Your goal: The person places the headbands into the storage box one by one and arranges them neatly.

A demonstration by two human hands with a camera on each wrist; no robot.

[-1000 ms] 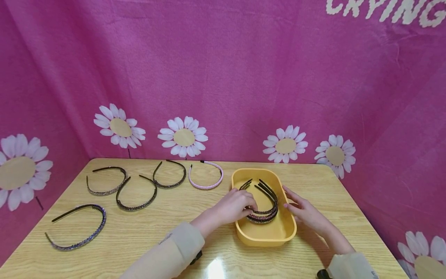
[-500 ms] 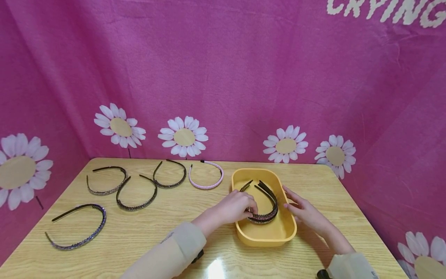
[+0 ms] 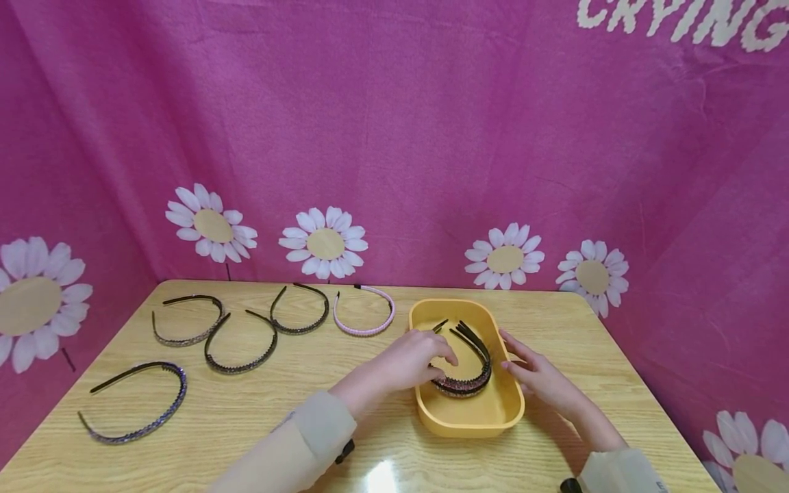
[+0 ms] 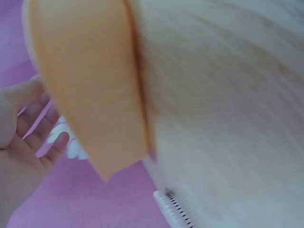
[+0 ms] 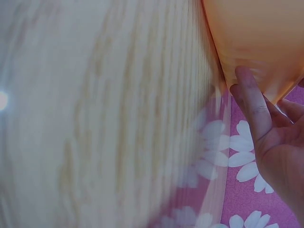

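Between the hands: nested headbands (image 3: 466,388) lie in a yellow bin (image 3: 471,431), looped ends toward the person, tips pointing away.
Left hand (image 3: 414,359): nearer the stack, reaching over the bin's near-side wall, fingers loose and parted, gripping nothing; whether the thumb touches a band cannot be told.
Right hand (image 3: 537,373): ungrasping, fingers extended against the bin's opposite wall.
Bin's long axis: running away from the person.
Left of the left hand: a lilac headband (image 3: 366,333), three dark headbands (image 3: 234,370) and a purple-blue headband (image 3: 173,413) on a wood-grain tabletop (image 3: 296,411).
Beyond both hands: a magenta daisy-print curtain (image 3: 394,150).

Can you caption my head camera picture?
Left hand over headbands in a yellow tub, right hand against its side, five more headbands on the table.
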